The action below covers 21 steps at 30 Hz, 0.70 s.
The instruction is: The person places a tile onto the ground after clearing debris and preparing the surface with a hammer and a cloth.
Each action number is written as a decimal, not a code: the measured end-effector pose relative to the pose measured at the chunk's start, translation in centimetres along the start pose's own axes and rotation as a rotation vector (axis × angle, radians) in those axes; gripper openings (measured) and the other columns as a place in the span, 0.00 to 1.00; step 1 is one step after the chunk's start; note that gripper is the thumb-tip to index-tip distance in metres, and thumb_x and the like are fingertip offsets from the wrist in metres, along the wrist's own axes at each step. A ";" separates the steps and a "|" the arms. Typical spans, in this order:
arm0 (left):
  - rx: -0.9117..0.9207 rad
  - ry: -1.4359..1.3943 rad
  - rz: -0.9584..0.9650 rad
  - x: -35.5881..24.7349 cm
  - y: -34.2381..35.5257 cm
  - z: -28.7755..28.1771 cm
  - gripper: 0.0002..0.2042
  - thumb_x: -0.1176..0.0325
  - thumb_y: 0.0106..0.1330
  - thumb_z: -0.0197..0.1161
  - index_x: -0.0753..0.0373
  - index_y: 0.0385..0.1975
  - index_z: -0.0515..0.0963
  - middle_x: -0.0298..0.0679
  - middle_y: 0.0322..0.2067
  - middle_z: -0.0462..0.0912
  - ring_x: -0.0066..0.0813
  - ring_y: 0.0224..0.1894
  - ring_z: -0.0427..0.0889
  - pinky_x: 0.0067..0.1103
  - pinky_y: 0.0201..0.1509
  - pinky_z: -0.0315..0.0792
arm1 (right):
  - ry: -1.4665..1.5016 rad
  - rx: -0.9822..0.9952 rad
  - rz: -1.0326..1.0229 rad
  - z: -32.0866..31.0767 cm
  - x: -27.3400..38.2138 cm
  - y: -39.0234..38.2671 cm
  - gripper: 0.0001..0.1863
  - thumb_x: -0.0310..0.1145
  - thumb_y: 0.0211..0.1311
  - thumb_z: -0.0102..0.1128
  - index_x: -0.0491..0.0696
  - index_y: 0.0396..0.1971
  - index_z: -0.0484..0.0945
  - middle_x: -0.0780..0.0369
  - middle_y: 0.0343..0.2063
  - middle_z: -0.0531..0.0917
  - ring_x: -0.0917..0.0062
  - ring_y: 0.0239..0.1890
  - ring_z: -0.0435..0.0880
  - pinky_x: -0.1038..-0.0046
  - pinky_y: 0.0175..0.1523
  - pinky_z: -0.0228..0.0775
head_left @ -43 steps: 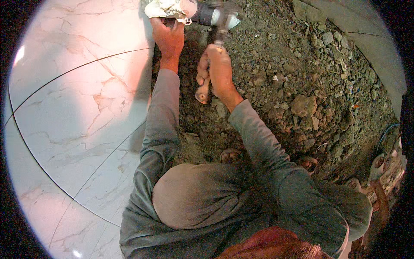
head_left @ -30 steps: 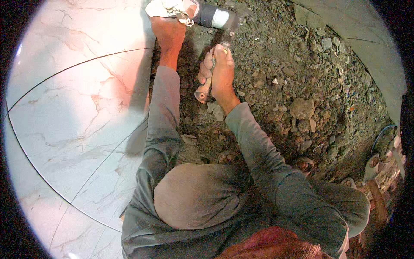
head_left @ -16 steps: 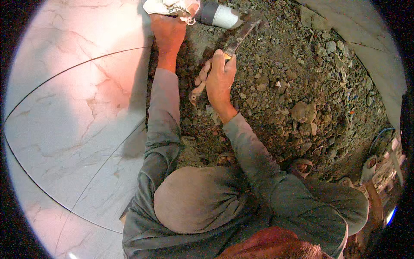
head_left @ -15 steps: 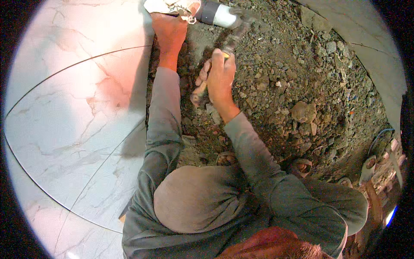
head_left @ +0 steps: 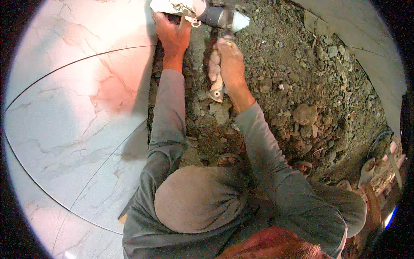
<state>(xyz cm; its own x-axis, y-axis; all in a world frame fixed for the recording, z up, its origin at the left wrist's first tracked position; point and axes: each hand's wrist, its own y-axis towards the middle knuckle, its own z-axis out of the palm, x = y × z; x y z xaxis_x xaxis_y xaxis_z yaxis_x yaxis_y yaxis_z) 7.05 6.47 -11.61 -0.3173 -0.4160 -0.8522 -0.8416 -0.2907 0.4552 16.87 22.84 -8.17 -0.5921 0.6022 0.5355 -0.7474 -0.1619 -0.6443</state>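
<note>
My left hand [head_left: 172, 36] grips the underside of a white object with crumpled wrapping [head_left: 177, 9] at the top edge; some fingers are hidden. A dark band and pale end of a pipe-like piece [head_left: 212, 16] extend right from it over rubble. My right hand [head_left: 228, 64] is closed on the light handle of a hand tool [head_left: 217, 93], with a hole in its butt. The tool's metal upper part is motion-blurred across the pipe-like piece; its exact shape cannot be told.
Large marble-patterned tiles [head_left: 77, 108] lie along the left. Broken rubble and dirt [head_left: 284, 73] fill the middle and right, bounded at upper right by a grey slab [head_left: 375, 60]. My knees and feet are below. At lower right lie a blue cable [head_left: 379, 136] and a long pale tool [head_left: 366, 172].
From half a second ago, both hands moved slightly right and my right hand also rose. The tool's upper part has swung back over the pipe-like piece and is blurred, as in earlier frames.
</note>
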 end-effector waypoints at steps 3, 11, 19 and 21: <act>0.026 0.093 0.031 0.9 -0.6 -0.3 0.29 0.59 0.63 0.75 0.72 0.54 0.70 0.49 0.52 0.78 0.39 0.56 0.78 0.32 0.63 0.72 | 0.134 -0.128 -0.135 1.1 -0.7 -0.9 0.10 0.38 0.78 0.48 0.50 0.36 0.66 0.66 0.18 0.69 0.79 0.11 0.66 0.71 0.13 0.64; 0.020 0.185 -0.081 -0.4 -0.5 -0.3 0.33 0.58 0.59 0.78 0.71 0.56 0.70 0.47 0.54 0.77 0.37 0.55 0.78 0.31 0.62 0.72 | -0.024 0.056 -0.061 -1.1 0.6 0.3 0.14 0.41 0.78 0.48 0.49 0.33 0.66 0.65 0.14 0.69 0.76 0.08 0.68 0.70 0.12 0.63; -0.006 -0.037 -0.014 -1.1 -0.4 0.3 0.31 0.60 0.55 0.81 0.68 0.53 0.73 0.44 0.50 0.81 0.34 0.52 0.81 0.29 0.57 0.75 | 0.021 0.088 0.074 -0.2 -0.1 0.1 0.11 0.40 0.77 0.49 0.51 0.34 0.66 0.68 0.17 0.67 0.80 0.12 0.64 0.73 0.13 0.59; -0.011 -0.040 -0.045 -1.6 -0.3 0.0 0.32 0.57 0.54 0.83 0.70 0.51 0.74 0.45 0.46 0.82 0.35 0.48 0.82 0.30 0.55 0.77 | -0.013 0.003 0.009 -0.2 1.3 -0.6 0.11 0.39 0.77 0.48 0.51 0.34 0.65 0.68 0.17 0.67 0.80 0.11 0.63 0.72 0.13 0.59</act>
<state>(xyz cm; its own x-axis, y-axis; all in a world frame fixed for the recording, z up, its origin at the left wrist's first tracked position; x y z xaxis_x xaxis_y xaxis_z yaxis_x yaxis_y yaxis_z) 7.82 7.19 -10.42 -0.2963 -0.3672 -0.8817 -0.8507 -0.3181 0.4184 16.57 23.85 -7.19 -0.6027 0.5902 0.5370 -0.7429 -0.1695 -0.6476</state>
